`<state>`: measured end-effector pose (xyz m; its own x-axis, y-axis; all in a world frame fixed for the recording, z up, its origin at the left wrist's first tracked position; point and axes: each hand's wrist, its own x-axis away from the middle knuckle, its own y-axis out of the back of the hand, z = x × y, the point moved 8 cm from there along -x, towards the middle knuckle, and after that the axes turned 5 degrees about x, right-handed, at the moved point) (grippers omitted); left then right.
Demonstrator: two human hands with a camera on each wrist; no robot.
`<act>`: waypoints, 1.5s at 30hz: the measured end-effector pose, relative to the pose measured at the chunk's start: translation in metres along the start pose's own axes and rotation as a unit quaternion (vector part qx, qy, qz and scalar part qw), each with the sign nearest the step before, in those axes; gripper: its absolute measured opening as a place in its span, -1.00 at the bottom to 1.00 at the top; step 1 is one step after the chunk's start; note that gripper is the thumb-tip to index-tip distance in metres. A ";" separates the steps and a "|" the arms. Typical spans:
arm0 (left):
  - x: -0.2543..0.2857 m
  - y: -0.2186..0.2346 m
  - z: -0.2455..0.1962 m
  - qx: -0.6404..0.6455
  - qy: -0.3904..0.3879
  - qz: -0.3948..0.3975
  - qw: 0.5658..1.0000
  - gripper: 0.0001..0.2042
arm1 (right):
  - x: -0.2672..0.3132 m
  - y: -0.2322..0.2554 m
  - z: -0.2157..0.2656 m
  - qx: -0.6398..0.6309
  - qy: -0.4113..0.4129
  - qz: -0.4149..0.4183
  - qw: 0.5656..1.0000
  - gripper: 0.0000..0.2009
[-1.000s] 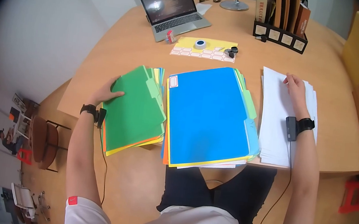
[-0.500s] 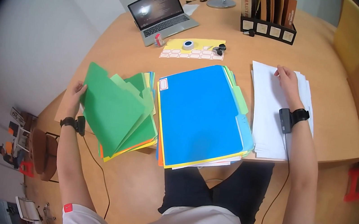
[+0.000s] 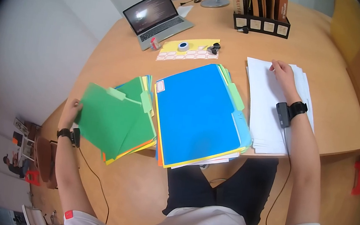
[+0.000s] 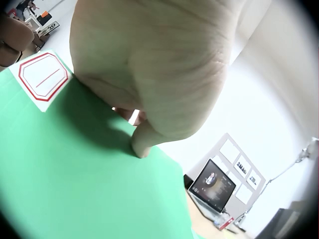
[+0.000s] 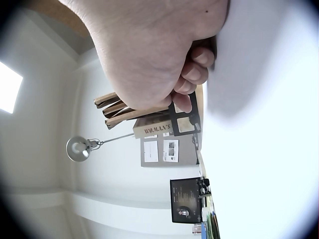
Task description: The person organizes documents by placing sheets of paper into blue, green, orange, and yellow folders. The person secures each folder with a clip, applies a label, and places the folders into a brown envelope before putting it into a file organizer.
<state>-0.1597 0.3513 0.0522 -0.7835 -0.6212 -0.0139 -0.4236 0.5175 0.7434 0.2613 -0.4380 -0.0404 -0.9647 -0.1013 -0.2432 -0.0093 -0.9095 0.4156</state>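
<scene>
My left hand [image 3: 71, 112] pinches the left edge of a green file folder [image 3: 109, 114], which lies askew over a stack of green, orange and yellow folders [image 3: 133, 90]. In the left wrist view the thumb [image 4: 143, 144] presses on the green surface, and a red-bordered label [image 4: 43, 77] shows near the edge. Resting on a stack of white paper [image 3: 266, 119], my right hand [image 3: 283, 75] has loosely curled fingers and holds nothing. Between the hands lies a blue folder [image 3: 199, 119] with a label in its upper left corner, on top of other folders.
Farther back lie a label sheet [image 3: 173, 57], a roll of tape [image 3: 183, 46] and black scissors [image 3: 214, 48]. Behind them stand a laptop [image 3: 155, 20], a lamp base [image 3: 215, 2] and a black holder [image 3: 264, 27] with books. The middle folder stack overhangs the table's front edge.
My left hand has drawn the top green folder leftward off its stack, first raising its edge, then lowering and turning it. The right hand stays on the paper; the head view has shifted slightly.
</scene>
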 end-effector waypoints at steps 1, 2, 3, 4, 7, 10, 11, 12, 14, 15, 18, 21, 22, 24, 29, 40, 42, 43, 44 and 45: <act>0.008 0.010 -0.024 0.015 -0.015 -0.031 0.999 -0.89 | 0.000 0.000 0.000 -0.003 0.000 -0.001 1.000 -0.59; 0.012 0.023 -0.040 0.069 -0.025 -0.035 0.997 -0.90 | 0.000 -0.001 -0.001 -0.007 -0.001 -0.003 1.000 -0.59; 0.015 0.038 -0.052 0.123 -0.034 -0.038 0.991 -0.91 | -0.001 -0.001 -0.002 -0.010 -0.001 -0.003 1.000 -0.59; 0.018 0.050 -0.064 0.176 -0.043 -0.041 0.983 -0.92 | -0.002 -0.001 -0.002 -0.003 0.000 -0.002 1.000 -0.59; 0.031 0.072 -0.114 0.306 -0.133 -0.002 0.943 -0.89 | -0.003 -0.002 -0.004 0.014 0.001 0.003 1.000 -0.58; 0.033 0.062 -0.143 0.346 -0.153 0.014 0.926 -0.85 | -0.003 -0.003 -0.004 0.018 0.002 0.000 1.000 -0.57; 0.035 0.044 -0.157 0.367 -0.167 0.002 0.915 -0.81 | -0.004 -0.003 -0.004 0.019 0.008 -0.003 1.000 -0.57; 0.008 0.033 -0.136 0.413 -0.130 0.048 0.900 -0.81 | -0.005 -0.003 -0.003 0.020 0.013 -0.006 1.000 -0.57; 0.006 -0.025 -0.161 0.418 -0.147 0.076 0.893 -0.83 | -0.006 -0.004 -0.005 0.022 0.017 -0.005 1.000 -0.57; 0.006 -0.061 -0.176 0.418 -0.154 0.097 0.890 -0.84 | -0.006 -0.003 -0.004 0.025 0.019 -0.006 0.999 -0.57; 0.011 -0.173 -0.229 0.381 -0.182 0.190 0.887 -0.86 | -0.003 0.000 0.001 0.036 0.015 -0.008 0.999 -0.57; 0.017 -0.265 -0.277 0.336 -0.214 0.286 0.871 -0.89 | -0.003 0.000 -0.001 0.035 0.028 -0.014 0.999 -0.58; 0.020 -0.286 -0.291 0.320 -0.226 0.317 0.864 -0.88 | -0.001 0.001 0.001 0.031 0.033 -0.017 0.999 -0.59; 0.022 -0.316 -0.304 0.292 -0.202 0.338 0.872 -0.89 | 0.003 0.003 0.007 0.023 0.044 -0.023 0.999 -0.59; 0.022 -0.330 -0.327 0.266 -0.300 0.289 0.869 -0.82 | 0.006 0.003 0.008 0.031 0.005 -0.008 0.999 -0.60; -0.006 -0.305 -0.274 0.590 -0.281 0.166 0.739 -0.73 | 0.016 -0.010 0.042 0.068 -0.054 0.127 0.988 -0.63; 0.011 -0.292 -0.291 0.605 -0.263 0.128 0.741 -0.80 | 0.029 0.000 0.076 0.130 0.007 0.110 0.985 -0.64; 0.010 -0.290 -0.292 0.594 -0.285 0.131 0.741 -0.85 | 0.034 0.004 0.092 0.159 0.039 0.099 0.981 -0.64; 0.004 -0.292 -0.288 0.611 -0.294 0.157 0.718 -0.82 | 0.038 0.011 0.103 0.236 0.062 0.081 0.966 -0.64; -0.004 -0.294 -0.280 0.626 -0.305 0.182 0.694 -0.79 | 0.041 0.020 0.111 0.312 0.087 0.063 0.944 -0.63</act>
<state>0.0951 0.0371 0.0209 -0.8275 -0.1484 -0.5414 0.0884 0.9179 -0.3868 0.1926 -0.4157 0.0556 -0.9114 -0.3061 -0.2750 -0.1029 -0.4775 0.8726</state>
